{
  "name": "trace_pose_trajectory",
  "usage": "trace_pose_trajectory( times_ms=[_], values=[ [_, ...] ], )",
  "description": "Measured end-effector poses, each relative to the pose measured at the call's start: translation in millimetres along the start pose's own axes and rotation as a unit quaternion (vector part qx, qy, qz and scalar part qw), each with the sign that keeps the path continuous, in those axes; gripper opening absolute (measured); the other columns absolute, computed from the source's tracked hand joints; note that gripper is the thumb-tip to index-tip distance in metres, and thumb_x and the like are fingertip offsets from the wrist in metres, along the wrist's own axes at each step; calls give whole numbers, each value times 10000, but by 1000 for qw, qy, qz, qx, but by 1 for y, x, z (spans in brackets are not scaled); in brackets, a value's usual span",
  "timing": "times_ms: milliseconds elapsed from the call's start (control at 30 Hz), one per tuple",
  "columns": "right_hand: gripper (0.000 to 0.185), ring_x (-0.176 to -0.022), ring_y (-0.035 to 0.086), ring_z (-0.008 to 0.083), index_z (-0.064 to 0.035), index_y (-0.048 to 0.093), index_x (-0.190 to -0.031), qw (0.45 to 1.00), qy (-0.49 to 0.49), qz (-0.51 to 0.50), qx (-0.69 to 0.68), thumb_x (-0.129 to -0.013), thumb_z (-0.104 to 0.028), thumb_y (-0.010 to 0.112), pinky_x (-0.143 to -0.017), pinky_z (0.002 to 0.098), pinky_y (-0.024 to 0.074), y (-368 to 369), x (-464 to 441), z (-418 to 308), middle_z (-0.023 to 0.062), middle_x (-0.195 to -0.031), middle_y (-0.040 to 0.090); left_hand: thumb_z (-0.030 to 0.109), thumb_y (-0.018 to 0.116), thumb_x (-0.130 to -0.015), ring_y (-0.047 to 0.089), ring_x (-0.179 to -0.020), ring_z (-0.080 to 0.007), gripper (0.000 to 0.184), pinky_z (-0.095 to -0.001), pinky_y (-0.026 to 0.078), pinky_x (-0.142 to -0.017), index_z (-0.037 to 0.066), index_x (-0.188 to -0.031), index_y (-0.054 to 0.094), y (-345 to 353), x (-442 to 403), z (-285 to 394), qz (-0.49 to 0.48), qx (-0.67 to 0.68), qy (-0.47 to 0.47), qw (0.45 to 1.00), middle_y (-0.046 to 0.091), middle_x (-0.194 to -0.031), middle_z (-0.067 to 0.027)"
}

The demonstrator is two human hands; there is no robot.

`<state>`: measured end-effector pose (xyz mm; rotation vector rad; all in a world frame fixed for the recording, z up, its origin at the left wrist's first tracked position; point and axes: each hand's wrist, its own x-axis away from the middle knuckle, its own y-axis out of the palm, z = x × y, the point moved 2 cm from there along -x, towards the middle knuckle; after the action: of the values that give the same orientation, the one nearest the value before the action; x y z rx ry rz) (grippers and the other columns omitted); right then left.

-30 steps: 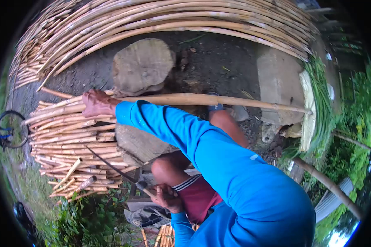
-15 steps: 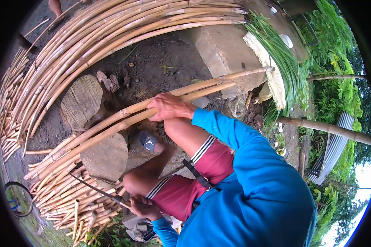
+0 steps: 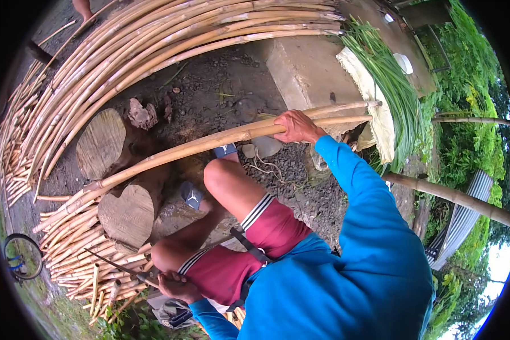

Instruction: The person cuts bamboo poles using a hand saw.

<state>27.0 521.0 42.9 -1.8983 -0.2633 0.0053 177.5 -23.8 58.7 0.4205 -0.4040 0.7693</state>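
Observation:
My right hand is closed around two long bamboo poles lying side by side, near their right-hand ends. The poles slope down to the left, passing over or beside two upright wooden stumps: a nearer stump and a farther stump. Low by my left knee, my left hand grips the handle of a long, thin-bladed machete. Its blade points up and left, over a heap of cut bamboo, apart from the poles.
Long bamboo poles curve across the back. Shorter cut bamboo is heaped at left. A concrete block, a white sack and green leaves are at the right. Another person's limb shows at the top left.
My right hand has slid right along the bamboo poles, which now lie closer together; the nearer pole's end has moved right. The machete stays in my left hand.

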Motion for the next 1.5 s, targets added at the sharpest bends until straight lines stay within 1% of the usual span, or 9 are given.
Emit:
trace_pose_trajectory(
  times_ms=[200, 267, 467, 633, 800, 1067, 1233, 1333, 1500],
  values=[
    [293, -885, 591, 314, -79, 641, -794, 995, -20, 91, 17, -666, -324, 738, -789, 438, 475, -10, 39, 81, 102, -861, 587, 310, 509, -931, 302, -385, -80, 328, -232, 250, -323, 130, -670, 423, 17, 0, -5, 28, -74, -16, 997, 358, -508, 20],
    [454, -1190, 513, 329, -134, 687, -1047, 963, 257, -45, 67, -665, -370, 754, -1028, 512, 370, -18, 49, 120, 114, -1253, 578, 327, 528, -919, 304, -401, -84, 322, -226, 259, -350, 137, -681, 425, 17, -1, -5, 37, -98, -5, 994, 354, -520, 21],
    [494, -1225, 463, 351, -134, 616, -1127, 977, 138, 165, -1, -725, -401, 723, -1058, 596, 251, 34, 110, 255, 124, -1226, 545, 334, 535, -908, 300, -425, -85, 324, -229, 255, -375, 153, -671, 410, 19, -5, -7, 57, -145, 18, 988, 337, -537, 30],
    [481, -1278, 416, 340, -29, 576, -1159, 978, 15, 208, -17, -769, -218, 784, -1073, 424, 347, 34, 120, 289, 162, -1298, 512, 270, 490, -936, 348, -425, -89, 293, -247, 256, -354, 157, -676, 418, 14, -7, -9, 64, -144, 21, 987, 345, -528, 33],
    [494, -1393, 296, 273, -43, 541, -1258, 980, 131, 49, -138, -842, -255, 704, -1142, 372, 259, 28, 115, 295, 129, -1456, 369, 194, 536, -912, 360, -369, -94, 284, -260, 277, -297, 154, -675, 383, 28, 2, -5, 73, -120, 14, 990, 345, -507, 39],
    [380, -1206, 436, 268, -9, 563, -1123, 922, 232, 23, -308, -924, -332, 579, -1062, 361, 300, -4, 91, 268, 138, -1228, 490, 210, 581, -896, 393, -401, -103, 261, -265, 309, -309, 148, -707, 412, 30, 3, -7, 83, -133, 23, 987, 374, -536, 24],
    [377, -985, 517, 284, 18, 600, -943, 960, 145, 101, -217, -951, -355, 545, -882, 386, 391, 6, 95, 298, 150, -981, 557, 195, 586, -892, 380, -406, -92, 183, -262, 305, -327, 117, -794, 452, 16, 4, -5, 78, -126, 29, 989, 401, -561, 24],
    [407, -817, 560, 309, -15, 627, -780, 959, 239, 79, -129, -893, -405, 604, -728, 443, 415, 5, 91, 301, 159, -819, 600, 260, 535, -933, 410, -482, -79, 255, -250, 331, -425, 144, -710, 497, -3, -14, -26, 124, -90, 65, 986, 431, -571, 46],
    [496, -939, 572, 308, -89, 703, -763, 972, 216, 85, -36, -840, -569, 604, -825, 441, 408, -3, 93, 273, 127, -862, 597, 284, 536, -921, 336, -412, -99, 358, -258, 276, -382, 133, -612, 436, 28, -1, -10, 76, -215, 60, 972, 370, -518, 11]
  ],
)
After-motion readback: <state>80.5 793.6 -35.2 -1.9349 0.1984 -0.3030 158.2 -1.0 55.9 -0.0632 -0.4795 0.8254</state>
